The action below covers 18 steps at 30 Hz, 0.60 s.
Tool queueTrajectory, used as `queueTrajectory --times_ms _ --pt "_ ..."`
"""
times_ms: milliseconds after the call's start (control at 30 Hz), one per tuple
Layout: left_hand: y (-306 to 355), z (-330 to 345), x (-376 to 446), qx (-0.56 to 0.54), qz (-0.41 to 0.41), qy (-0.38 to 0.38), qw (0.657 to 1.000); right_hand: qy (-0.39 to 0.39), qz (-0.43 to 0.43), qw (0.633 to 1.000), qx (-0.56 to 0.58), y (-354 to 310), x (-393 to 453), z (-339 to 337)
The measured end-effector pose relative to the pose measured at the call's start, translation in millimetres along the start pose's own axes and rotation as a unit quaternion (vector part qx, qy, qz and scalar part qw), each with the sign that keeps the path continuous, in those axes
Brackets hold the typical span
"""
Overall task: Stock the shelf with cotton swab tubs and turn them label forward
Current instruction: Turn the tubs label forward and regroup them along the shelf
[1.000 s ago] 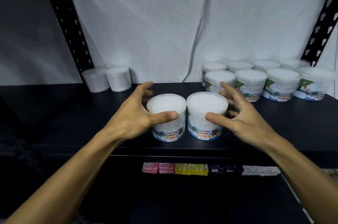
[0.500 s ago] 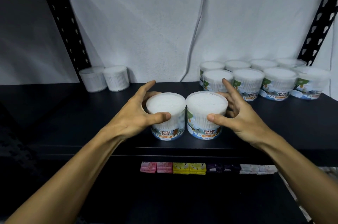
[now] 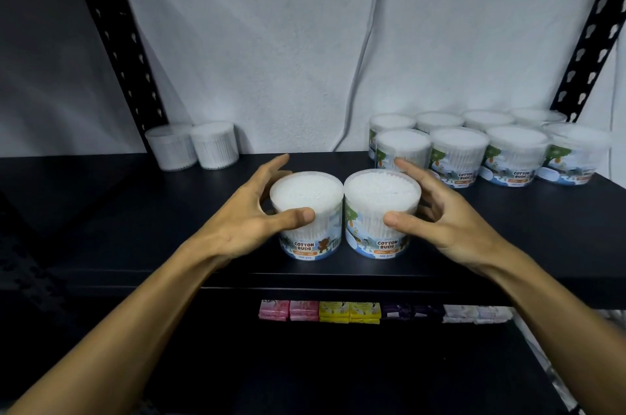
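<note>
Two cotton swab tubs, the left tub and the right tub, stand side by side near the front of our black shelf, labels facing us. Our left hand grips one, our right hand grips the other. More tubs sit behind.

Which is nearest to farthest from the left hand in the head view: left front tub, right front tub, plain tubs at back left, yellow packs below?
1. Left front tub: gripped by the left hand.
2. Right front tub: just right of it.
3. Yellow packs on the lower shelf and plain tubs at back left: too close to call.
</note>
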<state>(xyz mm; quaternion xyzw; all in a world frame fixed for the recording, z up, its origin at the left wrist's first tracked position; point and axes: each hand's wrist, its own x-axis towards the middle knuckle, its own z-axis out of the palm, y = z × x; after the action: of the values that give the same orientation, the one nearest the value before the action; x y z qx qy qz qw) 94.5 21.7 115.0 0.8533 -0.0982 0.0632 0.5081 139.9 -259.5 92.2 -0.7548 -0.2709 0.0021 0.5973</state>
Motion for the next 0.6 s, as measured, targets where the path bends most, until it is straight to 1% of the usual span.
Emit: queueTrajectory --times_ms 67,133,200,267,433,600 --pt "2.4 0.0 -6.7 0.007 0.004 0.013 1.0 0.009 0.001 0.999 -0.04 -2.5 -5.5 1.0" --pt "3.2 1.4 -16.1 0.019 0.006 0.03 0.999 0.026 0.0 0.994 -0.104 -4.7 -13.2 3.0" --pt "0.7 2.6 -24.5 0.036 0.004 0.051 0.998 0.044 -0.002 0.984 -0.172 -6.7 -20.7 5.8" --pt "-1.5 3.9 -30.3 0.056 0.001 0.064 0.996 0.056 -0.004 0.974 -0.217 -7.8 -26.1 6.8" --pt "1.7 9.4 -32.3 0.094 -0.012 0.076 0.993 0.074 -0.011 0.97 -0.232 -4.9 -27.8 9.3" --pt "1.4 10.4 -28.9 0.087 -0.018 0.086 0.992 0.093 -0.017 0.974 -0.206 -5.5 -23.8 11.1"
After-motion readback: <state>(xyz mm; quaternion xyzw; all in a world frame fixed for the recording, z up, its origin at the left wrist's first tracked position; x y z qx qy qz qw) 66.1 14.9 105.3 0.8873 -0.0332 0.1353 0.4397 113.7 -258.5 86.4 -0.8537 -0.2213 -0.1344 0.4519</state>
